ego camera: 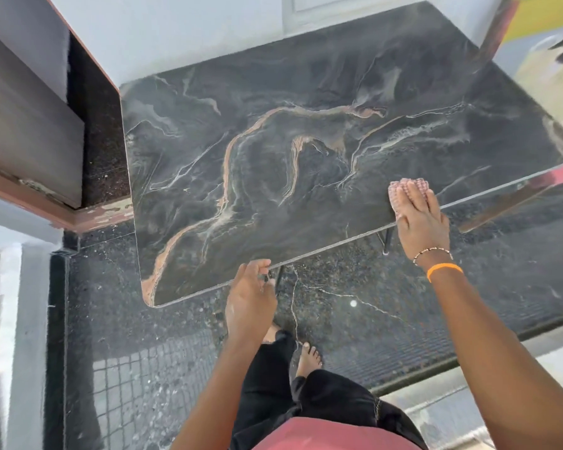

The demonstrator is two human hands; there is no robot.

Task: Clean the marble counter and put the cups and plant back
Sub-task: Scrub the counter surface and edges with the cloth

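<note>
- Marble counter (306, 151): a dark slab with rust-orange and pale veining, seen from above; its upper face carries nothing but the cloth and the hand pressing on it. All positions below are given relative to this slab.
- Right hand (420, 219): laid flat, palm down, at the slab's near edge toward its right end, fingers extended and close together, pressing on the cloth rather than gripping it. The wrist carries a beaded bracelet (432, 253) and an orange band (444, 270).
- Pink cloth (403, 190): a bunched, textured rag lying on the slab under the right fingertips, showing beyond and to the left of them, just inside the near edge.
- Left hand (251, 300): at the near edge, left of the right hand, fingers loosely curled with the tips touching the rim; holding nothing.
- Table legs (385, 238): thin dark rods visible below the near edge.
- Floor (355, 303): dark speckled stone below and in front of the slab, crossed by a pale crack; a bare foot (309, 355) stands on it.
- Cups and plant: not visible in this view.
</note>
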